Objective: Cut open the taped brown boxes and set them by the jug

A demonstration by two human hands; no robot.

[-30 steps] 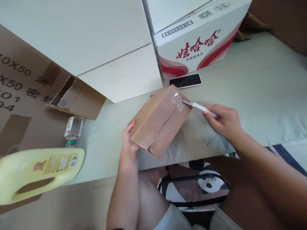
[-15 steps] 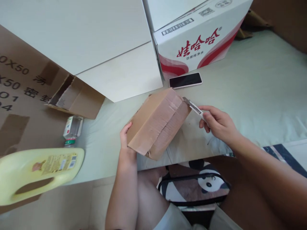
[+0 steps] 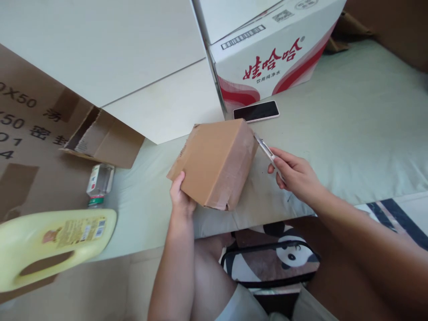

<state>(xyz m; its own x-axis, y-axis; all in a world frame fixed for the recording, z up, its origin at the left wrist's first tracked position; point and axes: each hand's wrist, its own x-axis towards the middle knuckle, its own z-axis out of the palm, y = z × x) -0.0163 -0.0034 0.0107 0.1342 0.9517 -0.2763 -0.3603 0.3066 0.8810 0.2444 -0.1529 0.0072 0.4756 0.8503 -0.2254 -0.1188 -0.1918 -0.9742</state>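
Note:
A small brown cardboard box (image 3: 210, 156) is tilted above the pale green cloth surface, its broad plain face turned up and its taped side toward the right. My left hand (image 3: 182, 194) grips its lower left part, the thumb on the broad face and the other fingers hidden beneath. In my right hand (image 3: 289, 171) is a white box cutter (image 3: 267, 151), fingers wrapped round the handle. Its blade points up and left, at the box's upper right edge; whether it touches the cardboard I cannot tell.
Behind the box lies a phone (image 3: 256, 111), before a white and red carton (image 3: 267, 67). A large white box (image 3: 174, 102) stands back left. On the left are an open cardboard box (image 3: 117, 138), a clear bottle (image 3: 100, 183) and a yellow jug (image 3: 87, 232). Below hangs a panda-print bag (image 3: 267, 258).
The cardboard box has turned in my left hand, so its broad face shows more and the taped side less. My right hand with the box cutter has shifted slightly left.

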